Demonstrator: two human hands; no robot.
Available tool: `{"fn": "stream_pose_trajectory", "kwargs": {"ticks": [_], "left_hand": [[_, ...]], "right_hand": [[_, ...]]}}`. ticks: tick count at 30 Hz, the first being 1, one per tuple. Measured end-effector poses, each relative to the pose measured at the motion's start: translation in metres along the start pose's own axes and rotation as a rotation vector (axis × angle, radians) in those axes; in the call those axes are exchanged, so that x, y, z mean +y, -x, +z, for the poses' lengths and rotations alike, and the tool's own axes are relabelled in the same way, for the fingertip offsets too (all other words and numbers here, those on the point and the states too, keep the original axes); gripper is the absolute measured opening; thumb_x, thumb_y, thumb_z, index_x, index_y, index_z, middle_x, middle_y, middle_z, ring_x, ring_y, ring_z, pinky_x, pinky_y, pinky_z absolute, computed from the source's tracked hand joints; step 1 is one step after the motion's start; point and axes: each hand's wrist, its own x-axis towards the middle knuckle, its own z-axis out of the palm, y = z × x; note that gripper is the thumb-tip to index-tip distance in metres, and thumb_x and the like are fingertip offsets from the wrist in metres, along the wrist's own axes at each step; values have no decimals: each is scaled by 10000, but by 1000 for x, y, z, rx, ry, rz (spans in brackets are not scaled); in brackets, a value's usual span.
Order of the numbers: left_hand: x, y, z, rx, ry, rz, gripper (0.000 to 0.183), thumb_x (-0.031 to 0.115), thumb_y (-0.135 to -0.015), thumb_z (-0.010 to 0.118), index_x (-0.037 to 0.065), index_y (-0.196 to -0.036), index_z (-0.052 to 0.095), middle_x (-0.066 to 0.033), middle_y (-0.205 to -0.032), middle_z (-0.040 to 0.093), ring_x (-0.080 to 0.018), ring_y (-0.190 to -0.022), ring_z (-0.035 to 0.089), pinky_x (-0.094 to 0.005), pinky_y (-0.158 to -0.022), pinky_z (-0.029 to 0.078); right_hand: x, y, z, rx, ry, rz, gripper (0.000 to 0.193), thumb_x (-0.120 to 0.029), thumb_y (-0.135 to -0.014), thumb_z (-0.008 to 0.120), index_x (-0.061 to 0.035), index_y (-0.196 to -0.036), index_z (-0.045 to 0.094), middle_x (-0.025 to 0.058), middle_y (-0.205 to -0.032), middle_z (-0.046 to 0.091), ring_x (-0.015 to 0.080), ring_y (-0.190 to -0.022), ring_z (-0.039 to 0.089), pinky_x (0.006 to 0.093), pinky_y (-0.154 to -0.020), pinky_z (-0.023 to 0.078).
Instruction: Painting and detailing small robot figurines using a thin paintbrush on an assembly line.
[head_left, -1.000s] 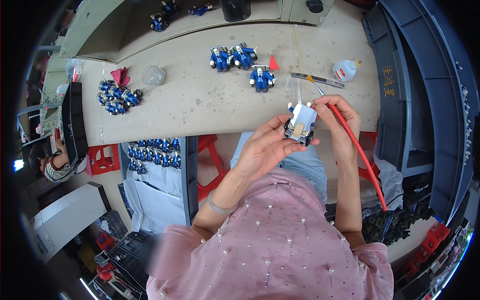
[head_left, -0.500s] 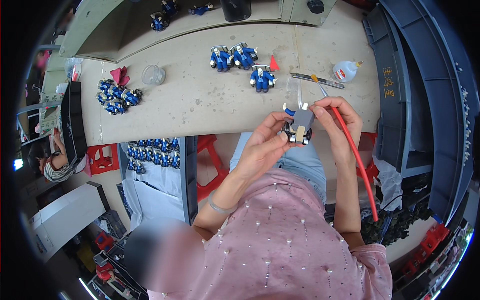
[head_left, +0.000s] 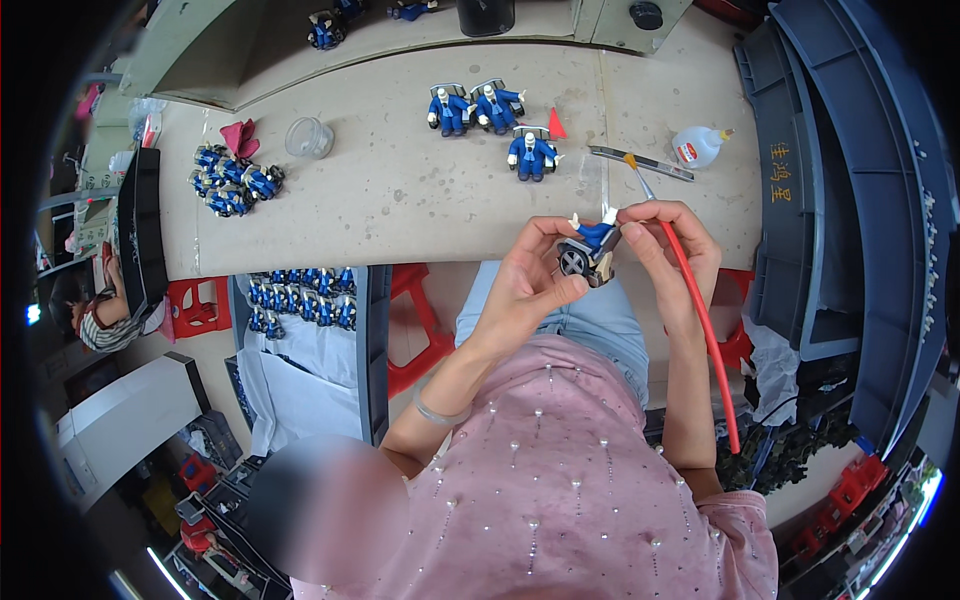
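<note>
A small toy figure in a wheelchair (head_left: 594, 240), blue-suited with a pale head, is held over the table's front edge. My left hand (head_left: 535, 275) is closed on it at the wheel side, thumb below. My right hand (head_left: 680, 245) is closed around a red-handled paintbrush (head_left: 706, 330), whose bristles point away from me and whose handle hangs toward my forearm. The right fingertips are at the figure's head; whether they touch it I cannot tell. Three similar seated figures (head_left: 532, 153) stand on the table beyond my hands.
Behind the brush tip lie a cutter knife (head_left: 645, 163) and a white squeeze bottle (head_left: 700, 147). A red triangle piece (head_left: 557, 124) is near the figures. Leftward are a clear cup (head_left: 309, 138), a pink cloth (head_left: 240, 138) and clustered figures (head_left: 228, 185). A lined crate (head_left: 374, 350) holds more figures; blue-grey crates (head_left: 785, 200) stand right.
The figure has been turned in my left hand: its grey back faced me before, and now its wheel side and blue suit show. The brush stays in my right hand.
</note>
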Motion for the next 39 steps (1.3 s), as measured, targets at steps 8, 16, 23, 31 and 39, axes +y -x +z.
{"fn": "stream_pose_trajectory", "kwargs": {"ticks": [8, 16, 23, 31, 39], "left_hand": [[-2, 2, 1, 95, -98, 19, 584, 32, -732, 786, 37, -1202, 439, -71, -1207, 475, -156, -1107, 482, -308, -922, 454], [-6, 7, 5, 218, -507, 309, 682, 88, -626, 865, 61, -1171, 456, -44, -1193, 433, -141, -1059, 487, -302, -843, 450], [0, 9, 9, 192, -368, 312, 722, 25, -610, 867, 21, -1187, 432, -93, -1233, 413, -146, -1102, 481, -267, -832, 460], [11, 3, 13, 271, -860, 439, 667, 159, -630, 865, 42, -1184, 512, -39, -1167, 495, -90, -879, 494, -221, -633, 383], [14, -1, 11, 315, -772, 413, 633, 184, -614, 867, 12, -1141, 560, -47, -1082, 533, -115, -835, 524, -241, -685, 447]], "right_hand": [[5, 2, 7, -39, -54, 61, 191, -34, -828, 689, 25, -998, 623, 82, -924, 667, 125, -845, 633, 255, -761, 521], [18, 2, 12, -110, -242, 155, 206, -24, -838, 672, 19, -1028, 604, 99, -975, 665, 130, -893, 631, 275, -778, 525], [23, -3, 11, -181, -565, 317, 193, -136, -919, 586, -10, -1065, 575, 158, -1084, 650, 152, -914, 640, 290, -801, 526], [34, 3, 20, -212, -850, 434, 232, -153, -949, 522, 16, -1104, 556, 138, -1041, 646, 171, -930, 639, 309, -822, 531], [33, 12, 28, -193, -901, 457, 245, -146, -946, 494, 31, -1105, 552, 122, -1013, 641, 175, -914, 642, 298, -791, 545]]}}
